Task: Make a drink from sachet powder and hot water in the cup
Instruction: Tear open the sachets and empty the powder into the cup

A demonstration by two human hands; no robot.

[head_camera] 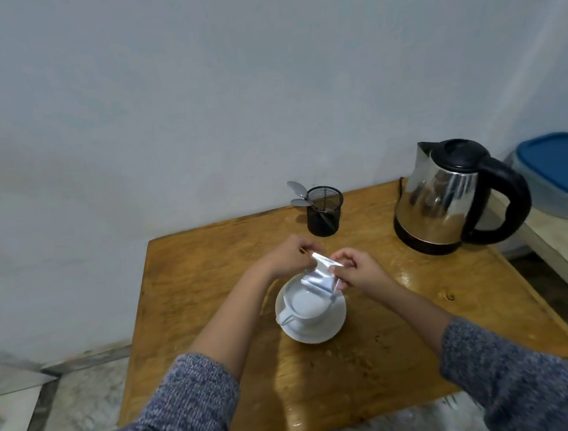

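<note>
With the white cup (pixel 307 305) taken as the landmark, the view runs as follows from left to right. To its left lies the bare stretch of the wooden table (pixel 186 292), its edge giving way to a tiled floor (pixel 52 407) lower left. The left hand (pixel 288 258) sits just up and left of the cup, fingers closed in a pinch on the left top corner of the silver sachet (pixel 318 274). The cup stands on a white saucer (pixel 315 333), its handle turned toward the lower left, and its inside looks pale; whether any powder is in it cannot be told. The sachet hangs directly above the cup's far rim, stretched between the two hands, its lower end dipping toward the cup's right side. Behind the cup, toward the wall, a black mesh holder (pixel 324 210) stands with grey spoons (pixel 298 193) leaning out to its left. The right hand (pixel 361 268) is just up and right of the cup, fingers curled shut on the sachet's right top corner. Well to the right and back from the cup stands a steel kettle (pixel 446 197) with a black lid and handle. Farther right, off the table, sits a tub with a blue lid (pixel 561 165).
</note>
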